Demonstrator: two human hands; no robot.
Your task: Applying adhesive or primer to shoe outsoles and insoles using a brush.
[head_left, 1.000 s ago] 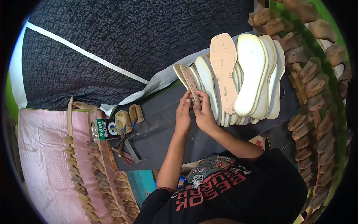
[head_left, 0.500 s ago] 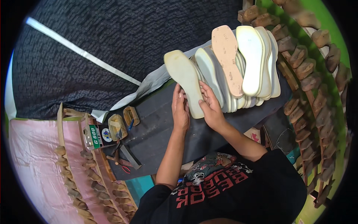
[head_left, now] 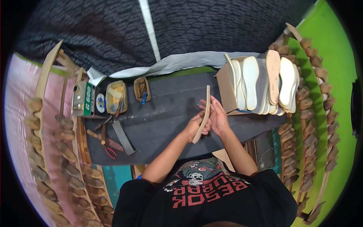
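Observation:
My left hand (head_left: 196,125) is closed round a shoe insole (head_left: 207,109), which stands on edge so that only its long, thin, slightly curved side shows. Just right of it is my right hand (head_left: 219,117), fingers stretched out and palm turned toward the insole. Whether those fingertips touch the insole is hard to see. To the right, a cardboard box (head_left: 225,89) holds many upright insoles, among them a white one (head_left: 250,72) and a tan one with small dark marks (head_left: 273,75).
On the dark table (head_left: 162,125), a metal can (head_left: 84,99) stands at the left beside a cut-open yellowish container (head_left: 116,96) and a smaller tub (head_left: 141,89). Nearer lie a hammer (head_left: 103,136), red-handled pliers (head_left: 110,152) and a grey flat bar (head_left: 123,137). Racks of wooden shoe lasts (head_left: 308,109) flank both sides.
The insole has turned from showing its broad face to edge-on and is now apart from the stack. My left hand has closed round it; my right hand has loosened. The view has swung right.

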